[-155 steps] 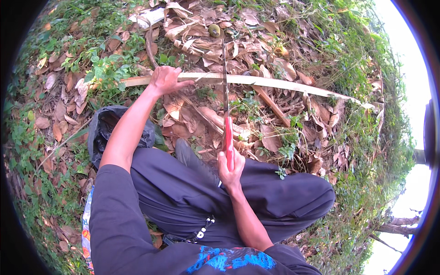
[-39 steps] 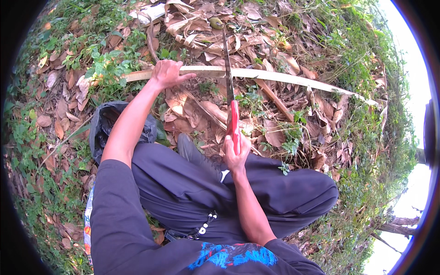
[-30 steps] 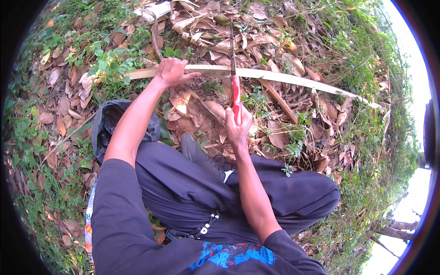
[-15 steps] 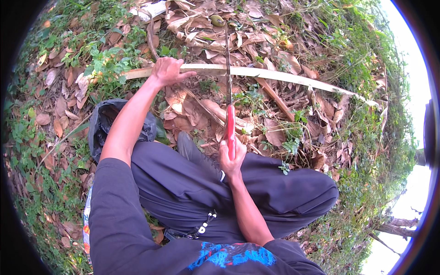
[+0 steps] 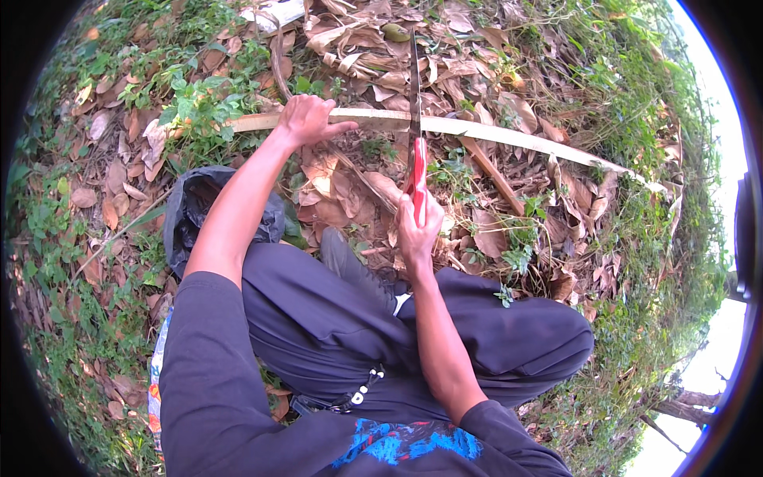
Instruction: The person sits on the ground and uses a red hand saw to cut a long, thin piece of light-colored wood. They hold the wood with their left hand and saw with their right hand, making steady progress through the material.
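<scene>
A long pale strip of wood lies crosswise before me, bowed by the lens. My left hand is closed over its left part, thumb stretched along it to the right. In my right hand is a handsaw with a red handle, fingers wrapped round the grip. Its dark narrow blade points straight away from me and crosses the strip right of my left hand. The front of the handle comes close to the strip's near edge. How deep the teeth sit in the wood I cannot tell.
Dry brown leaves and low green plants cover the ground. A brown stick lies beyond my right knee. A black plastic bag stands beside my left forearm. Past the blade's tip is a greenish round thing. My crossed legs are close below.
My right hand has pushed the saw forward, bringing its red handle up near the strip. My left hand keeps its hold on the wood. The whole view has shifted slightly.
</scene>
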Motion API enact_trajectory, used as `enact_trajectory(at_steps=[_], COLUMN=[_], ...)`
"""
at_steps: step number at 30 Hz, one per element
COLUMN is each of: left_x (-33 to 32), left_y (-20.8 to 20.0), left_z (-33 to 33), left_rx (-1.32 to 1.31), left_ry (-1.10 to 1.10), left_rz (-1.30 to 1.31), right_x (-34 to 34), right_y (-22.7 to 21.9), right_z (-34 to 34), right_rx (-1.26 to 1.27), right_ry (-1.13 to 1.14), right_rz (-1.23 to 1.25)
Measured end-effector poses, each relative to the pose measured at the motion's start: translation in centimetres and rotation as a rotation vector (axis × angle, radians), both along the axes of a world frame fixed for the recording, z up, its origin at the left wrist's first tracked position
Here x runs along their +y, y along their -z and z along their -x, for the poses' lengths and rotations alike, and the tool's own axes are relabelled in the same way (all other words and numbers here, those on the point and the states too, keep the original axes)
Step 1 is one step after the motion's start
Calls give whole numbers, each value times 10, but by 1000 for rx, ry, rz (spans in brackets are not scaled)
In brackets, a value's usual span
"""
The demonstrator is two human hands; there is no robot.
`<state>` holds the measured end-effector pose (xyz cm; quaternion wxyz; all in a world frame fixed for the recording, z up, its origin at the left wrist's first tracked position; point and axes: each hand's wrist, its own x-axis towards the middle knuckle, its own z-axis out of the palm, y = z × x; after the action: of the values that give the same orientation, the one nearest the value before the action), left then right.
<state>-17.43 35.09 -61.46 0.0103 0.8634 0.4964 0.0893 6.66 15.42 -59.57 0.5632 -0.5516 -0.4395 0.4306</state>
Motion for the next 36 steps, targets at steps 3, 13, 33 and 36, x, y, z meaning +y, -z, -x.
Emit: enact_trajectory(at_steps=[3, 13, 33, 36], left_x=[0, -2, -2, -3], left_y=[7, 0, 0, 0], left_z=[2, -5, 0, -5], left_rx=[-21, -32, -24, -40], left_ry=[14, -5, 9, 3], left_rz=[-41, -18, -18, -50], right_x=[-45, -69, -77, -49], right_y=[0, -29, -41, -25], right_z=[-2, 3, -3, -15], right_rx=[-71, -93, -21, -153], right_ry=[-31, -63, -13, -50], right_rz=[3, -7, 105, 23])
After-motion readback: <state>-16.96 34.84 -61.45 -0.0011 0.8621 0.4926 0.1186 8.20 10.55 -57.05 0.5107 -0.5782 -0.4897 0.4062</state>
